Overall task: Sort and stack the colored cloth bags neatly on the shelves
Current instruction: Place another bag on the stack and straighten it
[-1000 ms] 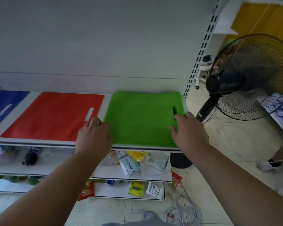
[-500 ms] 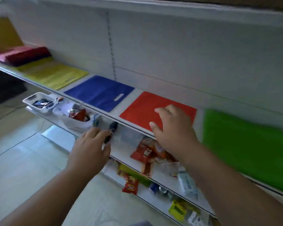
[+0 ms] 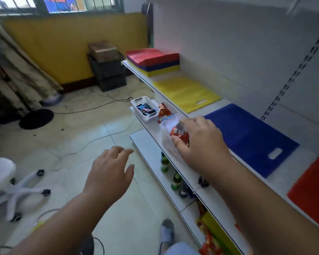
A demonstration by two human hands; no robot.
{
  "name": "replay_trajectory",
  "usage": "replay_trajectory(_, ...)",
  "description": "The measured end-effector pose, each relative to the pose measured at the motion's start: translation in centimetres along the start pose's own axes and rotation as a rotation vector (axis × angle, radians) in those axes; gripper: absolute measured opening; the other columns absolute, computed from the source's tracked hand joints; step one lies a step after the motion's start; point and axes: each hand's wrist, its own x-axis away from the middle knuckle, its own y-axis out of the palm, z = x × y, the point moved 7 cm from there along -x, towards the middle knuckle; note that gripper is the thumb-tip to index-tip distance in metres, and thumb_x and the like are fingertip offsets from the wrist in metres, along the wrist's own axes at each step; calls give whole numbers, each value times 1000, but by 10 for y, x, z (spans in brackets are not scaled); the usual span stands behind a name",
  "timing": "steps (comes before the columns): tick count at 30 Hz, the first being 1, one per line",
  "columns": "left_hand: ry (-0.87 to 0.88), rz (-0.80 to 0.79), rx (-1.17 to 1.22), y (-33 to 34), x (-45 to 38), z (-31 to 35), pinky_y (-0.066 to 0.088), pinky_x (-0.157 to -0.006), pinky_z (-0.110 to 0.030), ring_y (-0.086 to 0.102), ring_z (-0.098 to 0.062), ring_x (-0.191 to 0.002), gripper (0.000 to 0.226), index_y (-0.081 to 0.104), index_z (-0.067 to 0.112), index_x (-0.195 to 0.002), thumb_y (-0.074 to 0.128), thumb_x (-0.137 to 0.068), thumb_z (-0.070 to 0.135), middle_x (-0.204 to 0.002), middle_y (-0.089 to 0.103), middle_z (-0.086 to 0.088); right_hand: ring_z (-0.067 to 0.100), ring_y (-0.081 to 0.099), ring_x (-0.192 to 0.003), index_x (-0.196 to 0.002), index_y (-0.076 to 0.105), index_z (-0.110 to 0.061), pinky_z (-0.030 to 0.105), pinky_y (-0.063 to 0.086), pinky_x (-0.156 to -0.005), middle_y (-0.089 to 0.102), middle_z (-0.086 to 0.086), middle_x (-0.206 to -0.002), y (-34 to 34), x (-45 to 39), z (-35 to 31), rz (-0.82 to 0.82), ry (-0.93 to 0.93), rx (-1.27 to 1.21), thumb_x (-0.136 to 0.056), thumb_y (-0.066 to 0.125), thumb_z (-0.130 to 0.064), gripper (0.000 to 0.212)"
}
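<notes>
Judging by how the bags lie, the sorting is under way but far from finished. Single bags lie flat in a row on the top shelf (image 3: 226,104): a yellow bag (image 3: 184,92), a blue bag (image 3: 247,134) and a red bag (image 3: 313,194), each apart from its neighbour with bare shelf between. Each appears to be only one bag or a very thin layer. At the far end of the same shelf sits a thick mixed stack (image 3: 155,61), red on top, blue in the middle, yellow beneath. That stack appears to be the unsorted supply, so most of the work remains: its bags need moving onto the matching colour piles.

Both hands are empty. The left hand (image 3: 110,170) hangs in the air over the floor, fingers spread and relaxed, touching nothing. The right hand (image 3: 201,140) is held out in front of the lower shelf (image 3: 151,126), fingers loosely bent, gripping nothing; whether it touches the snack packets (image 3: 179,133) below it cannot be told.

Other items noted: a white basket (image 3: 145,111) of small dark packets on the lower shelf, green bottles (image 3: 170,173) on the shelf beneath, a white swivel chair (image 3: 7,184) at the left, and dark crates (image 3: 107,69) against the yellow wall.

Writing: none legible. The snack packets carry printing, but it is too blurred to read, and the bags show no labels.
</notes>
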Motion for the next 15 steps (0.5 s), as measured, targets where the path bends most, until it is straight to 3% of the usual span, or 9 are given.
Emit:
replay_trajectory(6, -131, -13, -31, 5, -89, -88, 46, -85, -42, 59, -23, -102, 48, 60, 26, -123, 38, -85, 46, -113, 59, 5, 25, 45, -119, -145, 41, -25, 40, 35, -98, 51, 3, -131, 62, -140, -38, -61, -83, -60, -92, 52, -50, 59)
replay_trajectory(15, -204, -4, -41, 15, -229, -240, 43, -88, -44, 57, -24, -105, 53, 58, 27, -126, 34, -85, 49, -116, 59, 4, 24, 45, -117, -137, 50, -24, 39, 36, -96, 53, 3, -128, 138, -323, -121, -16, -80, -90, -91, 55, -48, 53)
